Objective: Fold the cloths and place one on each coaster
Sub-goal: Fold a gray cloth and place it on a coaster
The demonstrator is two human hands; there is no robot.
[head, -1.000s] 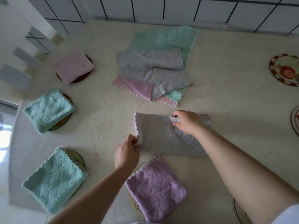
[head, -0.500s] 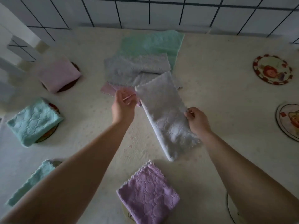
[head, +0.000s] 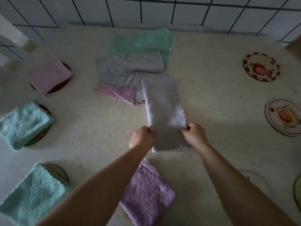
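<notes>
A grey cloth (head: 162, 105), folded into a long strip, lies lengthwise on the table in front of me. My left hand (head: 141, 137) pinches its left edge near the close end, and my right hand (head: 194, 136) pinches the right edge opposite. Beyond it is a loose pile of unfolded cloths (head: 130, 69) in green, grey and pink. Folded cloths sit on coasters: a pink one (head: 48, 74), two teal ones (head: 24, 124) (head: 31, 196) at the left, and a purple one (head: 146, 194) close to me. Two bare coasters (head: 261, 66) (head: 283, 117) lie at the right.
A tiled wall (head: 146, 10) runs along the table's far edge. Part of another coaster (head: 298, 191) shows at the right edge. The cream tablecloth (head: 211, 95) is bare between the pile and the right-hand coasters.
The grey strip was lifted and turned from crosswise to lengthwise, then laid down. Both hands shifted to grip its near end, one on each side edge.
</notes>
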